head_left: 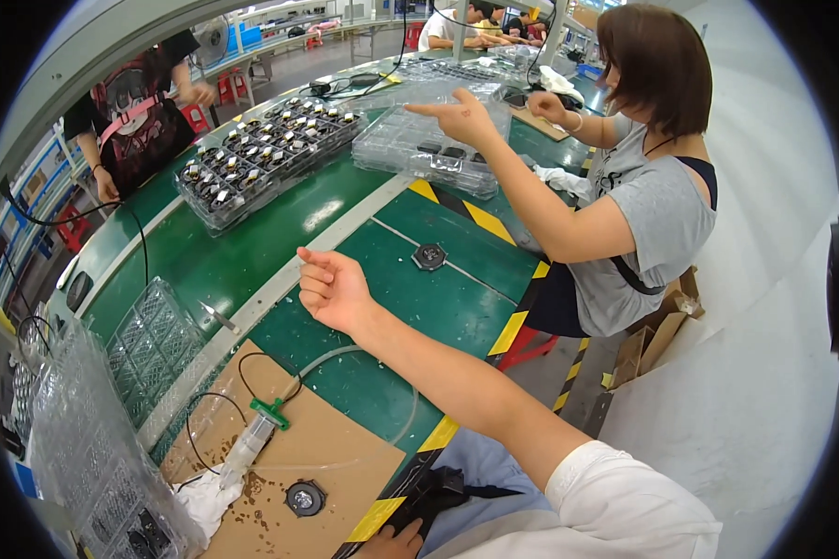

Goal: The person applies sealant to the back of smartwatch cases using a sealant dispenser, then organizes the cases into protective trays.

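Observation:
My right hand (336, 291) is raised over the green worktop (382, 307), its fingers curled in and nothing between them, the forefinger only loosely bent. My left hand (393, 542) shows in part at the lower edge, fingers lying slightly apart beside a dark thing on my lap. Left of my right forearm, a clear dispensing syringe (249, 445) with a green collar and thin tubing lies tilted on a cardboard sheet (345, 447), its tip end on a white cloth (213, 500). A black round part (305, 498) sits on the spotted cardboard, and a similar black part (429, 256) on the worktop.
A craft knife (219, 317) lies left of my hand. Clear plastic trays (93, 447) stand at left; a filled tray (270, 154) and further trays (429, 140) lie beyond. A co-worker (625, 186) at right stretches an arm over the table; another person (135, 112) stands far left.

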`<state>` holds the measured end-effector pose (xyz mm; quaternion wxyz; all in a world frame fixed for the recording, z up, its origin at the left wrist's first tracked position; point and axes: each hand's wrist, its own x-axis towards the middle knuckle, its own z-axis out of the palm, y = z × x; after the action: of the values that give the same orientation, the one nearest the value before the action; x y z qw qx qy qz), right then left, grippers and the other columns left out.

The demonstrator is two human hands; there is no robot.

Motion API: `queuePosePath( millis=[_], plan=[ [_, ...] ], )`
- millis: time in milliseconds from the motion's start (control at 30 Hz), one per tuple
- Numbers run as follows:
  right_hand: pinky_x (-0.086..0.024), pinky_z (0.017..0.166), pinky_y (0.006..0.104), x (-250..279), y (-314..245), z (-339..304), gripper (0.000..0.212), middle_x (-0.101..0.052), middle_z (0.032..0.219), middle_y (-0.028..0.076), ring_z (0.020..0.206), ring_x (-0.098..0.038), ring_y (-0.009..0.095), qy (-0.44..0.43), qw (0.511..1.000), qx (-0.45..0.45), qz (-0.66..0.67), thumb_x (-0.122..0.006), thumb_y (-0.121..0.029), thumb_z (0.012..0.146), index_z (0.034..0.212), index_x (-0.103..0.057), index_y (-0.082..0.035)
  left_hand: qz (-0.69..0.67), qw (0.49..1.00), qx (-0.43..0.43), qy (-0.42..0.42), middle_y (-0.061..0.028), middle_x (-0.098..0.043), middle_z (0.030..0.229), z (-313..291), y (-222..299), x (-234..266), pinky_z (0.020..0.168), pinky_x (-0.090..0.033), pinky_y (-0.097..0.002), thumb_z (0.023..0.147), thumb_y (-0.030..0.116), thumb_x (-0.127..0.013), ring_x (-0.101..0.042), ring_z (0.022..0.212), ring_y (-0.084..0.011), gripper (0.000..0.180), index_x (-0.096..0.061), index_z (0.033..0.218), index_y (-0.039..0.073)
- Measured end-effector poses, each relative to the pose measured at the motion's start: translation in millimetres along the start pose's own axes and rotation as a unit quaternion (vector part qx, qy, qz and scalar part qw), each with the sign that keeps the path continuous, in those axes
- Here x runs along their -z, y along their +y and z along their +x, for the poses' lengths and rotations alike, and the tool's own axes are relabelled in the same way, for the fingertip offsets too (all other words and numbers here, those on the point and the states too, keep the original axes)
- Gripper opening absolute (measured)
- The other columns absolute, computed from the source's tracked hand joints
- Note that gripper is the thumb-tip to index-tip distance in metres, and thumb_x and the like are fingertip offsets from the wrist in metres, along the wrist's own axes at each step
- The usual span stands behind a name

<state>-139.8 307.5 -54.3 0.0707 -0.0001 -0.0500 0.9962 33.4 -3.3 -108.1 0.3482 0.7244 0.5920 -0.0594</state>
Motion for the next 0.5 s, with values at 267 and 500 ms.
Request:
queuePosePath(
  millis=[267, 500],
  plan=[
    [-0.016, 0.037, 0.0224, 3.2, -9.6, 3.8, 0.011, -0.026, 0.051, -0.006, 0.039, -0.02, 0.007, 0.03, 1.0, 0.003, 0.0, -0.047, -0.01, 0.084, 0.092, -0.052, -0.004, 0.084, 0.992, -0.044, 0.081, -0.0181, -0.046, 0.122, -6.7, -7.1, 8.1, 0.085, -0.041, -0.0407, 0.079, 0.021, -0.055, -0.051, 0.097, -0.034, 0.035, -0.052, 0.108, 0.002],
    [-0.015, 0.037, 0.0223, 1.2, -9.7, 5.4, 0.01, -0.026, 0.051, -0.005, 0.039, -0.02, 0.007, 0.067, 0.997, 0.037, 0.002, -0.047, -0.008, 0.082, 0.089, -0.051, -0.004, -0.006, 0.998, -0.03, 0.052, -0.0203, -0.047, 0.121, -9.2, -9.1, 12.2, 0.08, -0.045, -0.0459, 0.077, 0.024, -0.061, -0.054, 0.091, -0.0363, 0.043, -0.049, 0.113, 0.005]
  ],
)
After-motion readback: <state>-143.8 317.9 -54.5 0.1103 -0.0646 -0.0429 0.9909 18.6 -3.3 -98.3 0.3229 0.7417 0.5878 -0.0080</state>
